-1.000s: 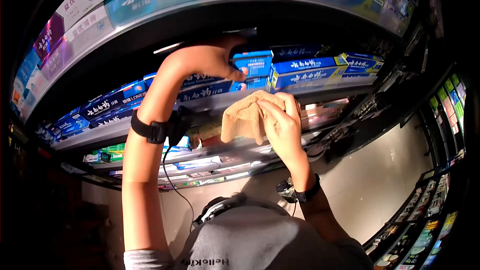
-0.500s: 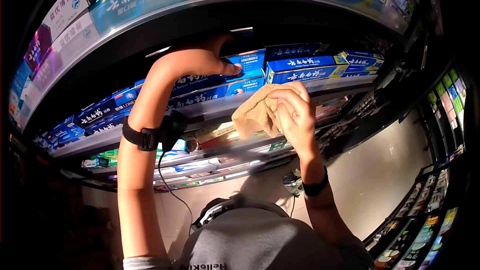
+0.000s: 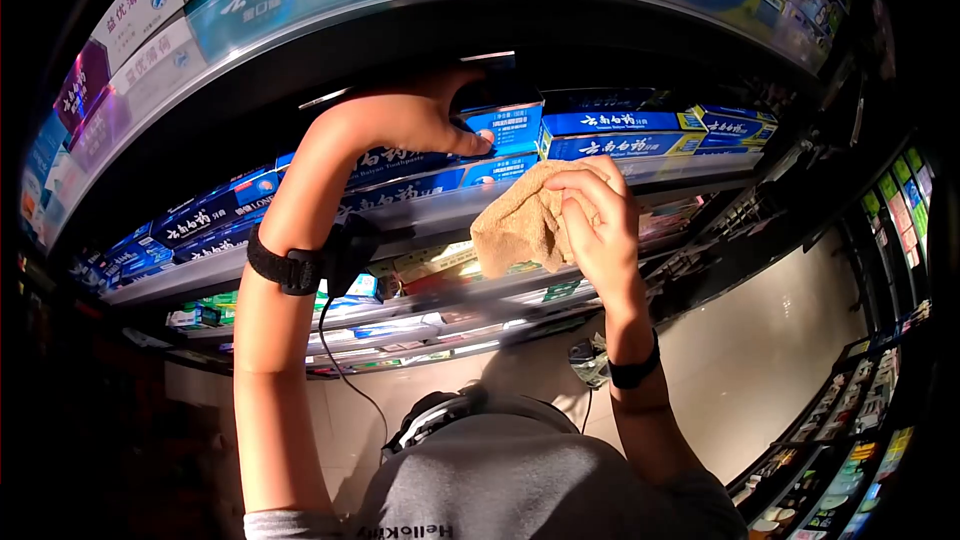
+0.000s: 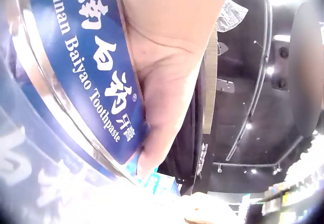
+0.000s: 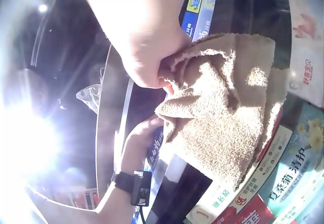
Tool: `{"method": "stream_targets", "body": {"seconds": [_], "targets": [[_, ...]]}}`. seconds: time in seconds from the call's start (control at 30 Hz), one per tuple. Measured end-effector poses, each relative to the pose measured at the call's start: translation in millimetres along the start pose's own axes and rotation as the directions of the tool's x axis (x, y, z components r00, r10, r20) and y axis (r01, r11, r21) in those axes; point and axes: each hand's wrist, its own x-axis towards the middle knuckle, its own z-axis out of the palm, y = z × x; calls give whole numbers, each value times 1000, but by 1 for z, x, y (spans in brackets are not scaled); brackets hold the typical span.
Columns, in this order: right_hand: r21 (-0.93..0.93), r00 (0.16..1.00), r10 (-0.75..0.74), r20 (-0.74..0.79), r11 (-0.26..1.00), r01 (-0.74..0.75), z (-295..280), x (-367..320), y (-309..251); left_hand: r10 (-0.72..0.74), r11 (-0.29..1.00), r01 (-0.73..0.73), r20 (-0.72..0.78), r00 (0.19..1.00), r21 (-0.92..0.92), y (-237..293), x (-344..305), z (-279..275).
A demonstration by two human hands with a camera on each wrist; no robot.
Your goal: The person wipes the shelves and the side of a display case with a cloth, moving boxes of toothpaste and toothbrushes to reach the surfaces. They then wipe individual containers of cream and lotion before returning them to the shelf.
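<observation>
Left hand (image 3: 405,125) grips a box (image 3: 518,128) on the shelf (image 3: 680,172), presumably light, crushable, best held by its ends; right hand (image 3: 603,220), apart, pinches a soft-looking cloth (image 3: 520,222) before the shelf, best bunched.

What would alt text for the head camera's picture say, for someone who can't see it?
A person's left hand reaches over a long blue cardboard toothpaste box on a grey-edged shop shelf, thumb on the box's front, while the right hand holds a bunched tan terry cloth near the shelf edge.
</observation>
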Motion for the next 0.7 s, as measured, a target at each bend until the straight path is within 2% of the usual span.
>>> {"method": "stream_targets", "body": {"seconds": [0.13,0.37,0.47,0.6,0.63,0.67,0.7], "targets": [[2,1000,-9,3,1000,9,0,0,0,74,997,-73,-41,996,35,-3,-1,3],[-76,997,-42,-61,996,37,-1,3,-2,42,999,-42,26,999,4,0,-1,-2],[-72,998,-50,-50,996,46,-6,7,2,53,997,-55,31,998,54,-1,-1,-2],[-160,991,-121,-57,981,111,-6,11,-3,40,999,-41,-49,998,-15,-6,-3,6],[-170,969,-243,-44,958,232,-5,12,4,21,998,-26,-84,996,-55,-7,-3,7],[-174,969,-242,-50,958,230,-5,10,0,28,998,-32,-82,996,-51,-7,-3,8],[-180,990,-141,19,973,142,-6,8,-13,4,999,-9,-138,990,-40,-8,-5,10]]}}
